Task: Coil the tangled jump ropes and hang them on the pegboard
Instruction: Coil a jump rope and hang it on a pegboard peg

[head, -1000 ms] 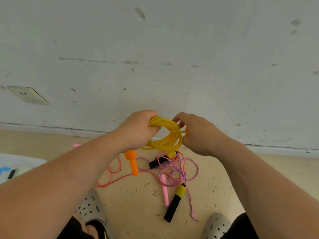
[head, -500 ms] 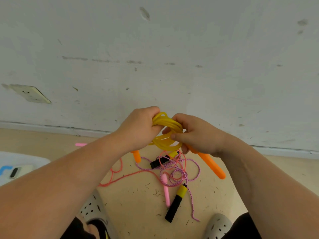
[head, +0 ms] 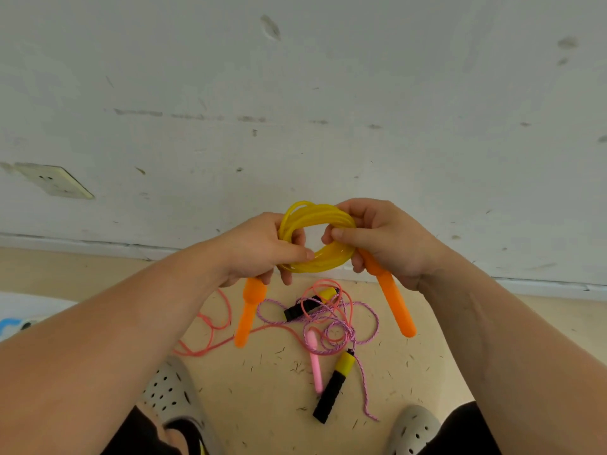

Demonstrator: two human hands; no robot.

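A yellow jump rope [head: 315, 215] is wound into a small round coil, held up in front of the white wall. My left hand [head: 259, 249] grips the coil's left side, and one orange handle [head: 248, 315] hangs below it. My right hand [head: 384, 238] grips the right side together with the top of the other orange handle [head: 395, 307]. On the floor below lies a tangle: a purple braided rope [head: 341, 330] with black-and-yellow handles [head: 331, 385] and a thin pink rope [head: 210, 326] with a pink handle [head: 314, 364]. No pegboard is in view.
The white wall [head: 295, 110] meets the tan floor [head: 269, 389] just behind my hands. A wall socket [head: 54, 180] sits at the left. My two grey perforated shoes [head: 170, 392] flank the tangle. A white and blue item [head: 13, 323] lies at the left edge.
The yellow coil has been turned face-on into an open ring and lifted slightly. Both orange handles now hang down, one under each hand; my right hand shifted to the coil's right side.
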